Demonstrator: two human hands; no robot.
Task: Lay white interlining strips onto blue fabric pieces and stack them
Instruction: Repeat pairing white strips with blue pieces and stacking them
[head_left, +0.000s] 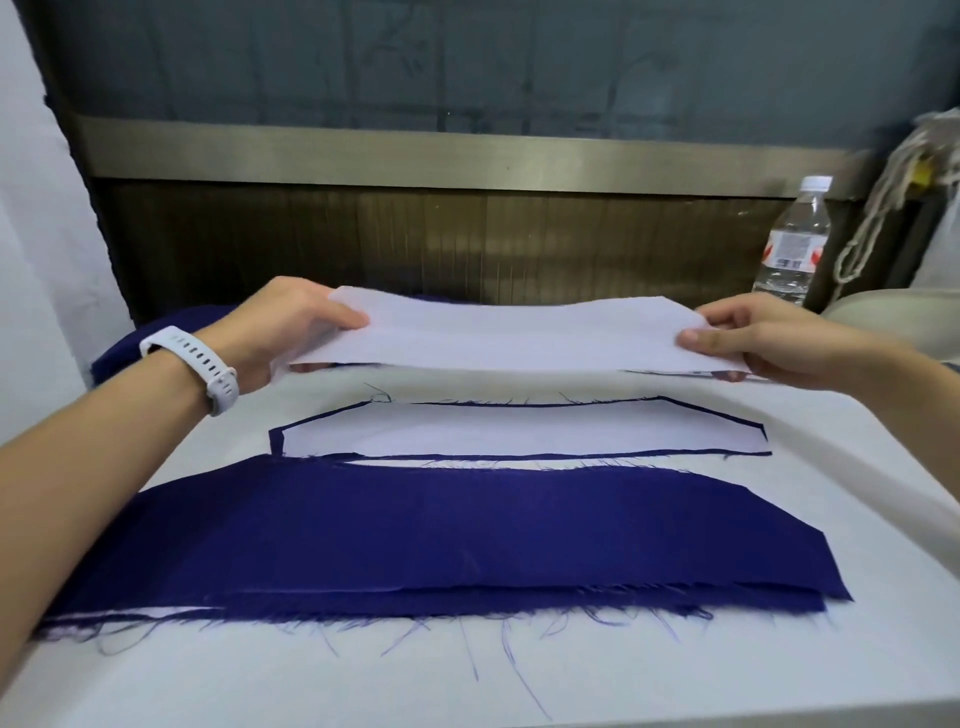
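Observation:
A white interlining strip (514, 335) hangs stretched above the table, sagging a little in the middle. My left hand (283, 332) pinches its left end and my right hand (753, 335) pinches its right end. Below it lies a blue fabric piece covered by a white strip (519, 434), with only its blue border showing. Nearer to me lies a bare blue fabric piece (415, 535) with frayed edges, on top of other blue pieces. More blue fabric (124, 351) is heaped behind my left wrist.
The white table (467, 675) reaches the front edge of the view. A clear water bottle (795, 244) stands at the back right, next to a knotted cord (878, 208) and a pale rounded object. A brown wall panel runs behind.

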